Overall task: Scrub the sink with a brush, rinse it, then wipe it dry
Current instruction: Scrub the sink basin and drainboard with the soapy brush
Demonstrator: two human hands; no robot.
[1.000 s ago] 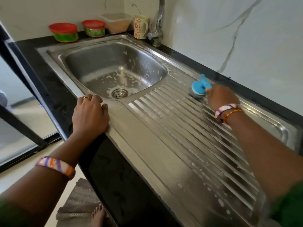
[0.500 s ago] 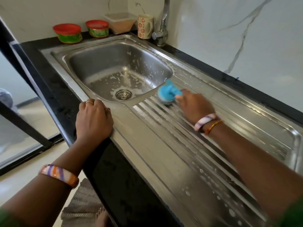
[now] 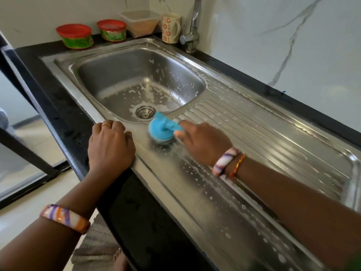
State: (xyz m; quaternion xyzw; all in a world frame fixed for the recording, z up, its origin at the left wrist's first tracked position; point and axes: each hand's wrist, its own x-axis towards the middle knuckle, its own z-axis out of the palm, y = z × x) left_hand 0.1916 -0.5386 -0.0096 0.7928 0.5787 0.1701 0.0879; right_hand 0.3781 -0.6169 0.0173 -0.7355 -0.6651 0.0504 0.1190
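- Our right hand (image 3: 203, 142) grips the blue brush (image 3: 163, 131) by its handle; the head lies to the left of the grip, pressed on the flat sink (image 3: 195, 192) rim between basin and ribbed drainboard, just beside the drain (image 3: 145, 112).
- Our left hand (image 3: 110, 145) holds nothing and rests on the front edge.
- The steel looks wet and flecked with foam.

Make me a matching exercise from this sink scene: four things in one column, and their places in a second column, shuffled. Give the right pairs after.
Things:
1. blue brush
2. left hand
3. flowered mug
4. drain strainer

Places:
A. beside the tap, on the counter behind the sink
B. on the bottom of the basin
C. resting on the sink's front edge
D. held by the right hand, on the steel just in front of the basin

Pairs: 1-D, 2-C, 3-A, 4-B
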